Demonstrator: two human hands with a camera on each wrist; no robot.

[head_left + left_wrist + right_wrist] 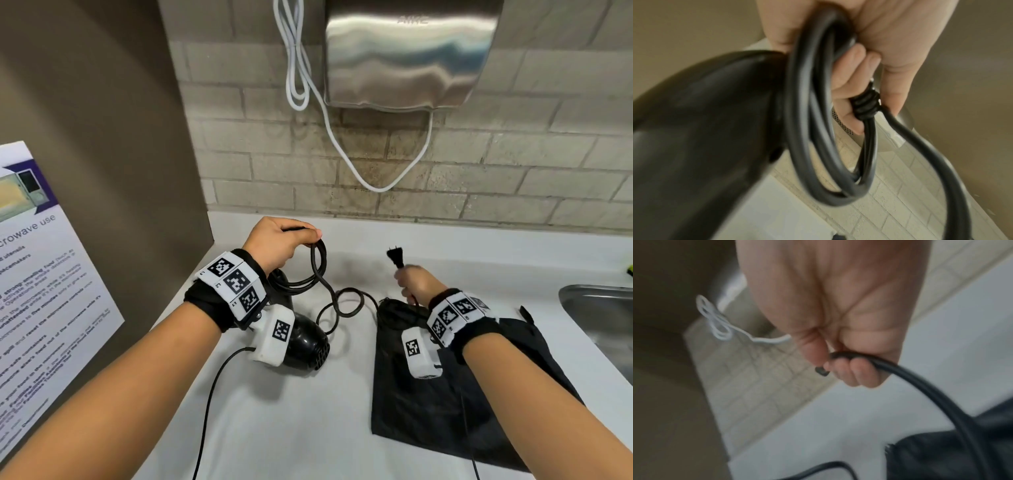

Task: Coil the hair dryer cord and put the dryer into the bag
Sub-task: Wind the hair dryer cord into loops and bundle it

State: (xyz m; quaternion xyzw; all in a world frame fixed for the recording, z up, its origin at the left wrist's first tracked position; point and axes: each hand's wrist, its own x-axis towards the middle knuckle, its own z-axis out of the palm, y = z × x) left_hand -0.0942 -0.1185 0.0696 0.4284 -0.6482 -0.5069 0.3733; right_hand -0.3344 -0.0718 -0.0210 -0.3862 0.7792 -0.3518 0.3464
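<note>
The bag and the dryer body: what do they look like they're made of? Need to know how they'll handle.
The bag looks like thin matte black fabric, probably nylon or polyester: it lies flat and creased, with a gathered mouth. The dryer body looks like hard glossy black plastic: it shows sharp highlights and a moulded rear grille. The cord seems rubber- or PVC-sheathed, smooth with a dull sheen.

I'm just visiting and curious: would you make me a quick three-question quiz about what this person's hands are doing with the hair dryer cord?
1. True or false: the hair dryer is already inside the black bag.
2. Which hand grips the cord just below the plug: A left, B right?
3. Fill in: the left hand holds several ___ of black cord.

Key:
1. False; it lies on the counter beside the bag.
2. B, the right hand.
3. Loops.
</note>
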